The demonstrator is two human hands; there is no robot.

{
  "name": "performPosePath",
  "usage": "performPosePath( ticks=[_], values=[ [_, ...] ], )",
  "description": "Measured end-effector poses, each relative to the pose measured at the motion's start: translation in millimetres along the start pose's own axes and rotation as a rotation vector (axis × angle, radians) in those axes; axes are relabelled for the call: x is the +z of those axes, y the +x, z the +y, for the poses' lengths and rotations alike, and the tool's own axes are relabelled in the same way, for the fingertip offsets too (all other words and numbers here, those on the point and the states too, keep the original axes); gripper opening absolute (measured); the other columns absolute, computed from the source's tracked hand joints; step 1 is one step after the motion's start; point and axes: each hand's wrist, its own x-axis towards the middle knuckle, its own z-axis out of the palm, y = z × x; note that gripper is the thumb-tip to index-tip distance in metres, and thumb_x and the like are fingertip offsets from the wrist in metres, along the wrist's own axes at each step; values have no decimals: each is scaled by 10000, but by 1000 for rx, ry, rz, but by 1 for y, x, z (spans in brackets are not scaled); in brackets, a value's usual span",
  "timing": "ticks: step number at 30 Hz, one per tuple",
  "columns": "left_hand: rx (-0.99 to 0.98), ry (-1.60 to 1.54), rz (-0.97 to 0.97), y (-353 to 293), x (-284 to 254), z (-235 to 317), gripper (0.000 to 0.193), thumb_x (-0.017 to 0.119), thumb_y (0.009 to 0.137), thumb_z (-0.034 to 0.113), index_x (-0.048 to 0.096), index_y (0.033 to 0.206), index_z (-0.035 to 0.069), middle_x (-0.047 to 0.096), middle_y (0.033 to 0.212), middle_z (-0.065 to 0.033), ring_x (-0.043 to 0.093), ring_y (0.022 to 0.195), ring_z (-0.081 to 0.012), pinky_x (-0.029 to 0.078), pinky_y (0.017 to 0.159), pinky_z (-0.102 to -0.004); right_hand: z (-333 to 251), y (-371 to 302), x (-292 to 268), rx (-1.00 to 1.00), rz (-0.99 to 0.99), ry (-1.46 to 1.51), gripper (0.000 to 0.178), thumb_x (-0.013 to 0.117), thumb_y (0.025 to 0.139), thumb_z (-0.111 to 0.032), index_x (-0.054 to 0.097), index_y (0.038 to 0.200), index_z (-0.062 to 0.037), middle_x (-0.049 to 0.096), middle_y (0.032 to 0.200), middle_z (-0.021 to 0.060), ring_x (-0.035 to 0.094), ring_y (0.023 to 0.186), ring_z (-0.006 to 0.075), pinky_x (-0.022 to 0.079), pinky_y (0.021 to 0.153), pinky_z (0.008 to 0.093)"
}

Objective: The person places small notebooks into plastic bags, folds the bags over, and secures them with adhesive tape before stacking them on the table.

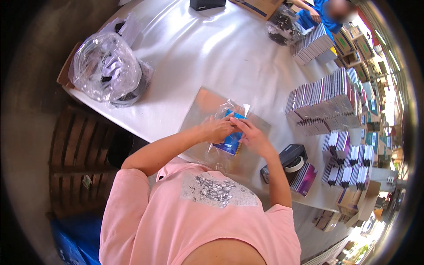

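A small blue notebook (229,145) with a yellow spiral edge lies in front of me, inside loose clear plastic wrap (227,107). Beneath them is a shiny translucent sheet (200,110) spread on the table. My left hand (218,129) comes over the notebook from the left, fingers closed on the wrap. From the right, my right hand (255,136) meets it, its fingers bent onto the same wrap. The fingertips overlap above the notebook, so their exact grip is partly hidden.
The white-covered table (176,66) holds a large bag of crumpled plastic (108,68) at left. Tall notebook stacks (324,97) stand at right. Nearer are a black tape dispenser (292,155) and purple booklets (303,179). A person in blue (324,17) is at the far right.
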Motion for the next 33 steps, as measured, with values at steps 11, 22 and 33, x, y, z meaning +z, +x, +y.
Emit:
performPosePath(
  ticks=[11,22,33],
  values=[
    [-133,-236,129,-19,16,-20,910,766,636,388,313,1421,299,260,1493,34,27,1418,-311,-12,972,-766,48,-2,33,-254,366,56,182,729,659,72,682,802,-30,529,892,62,617,708,140,532,613,256],
    [-195,-67,89,2,8,1,1032,768,492,633,325,1391,387,200,1503,91,-72,1391,-398,74,903,-832,60,10,37,-212,382,208,195,798,584,27,712,740,-54,553,807,27,578,742,129,482,634,273],
    [-202,32,11,5,3,2,1030,747,508,661,342,1395,329,134,1522,79,-87,1392,-394,107,919,-811,25,14,44,-76,397,203,306,754,616,68,684,895,-36,531,1065,81,610,732,158,529,676,290]
  ],
)
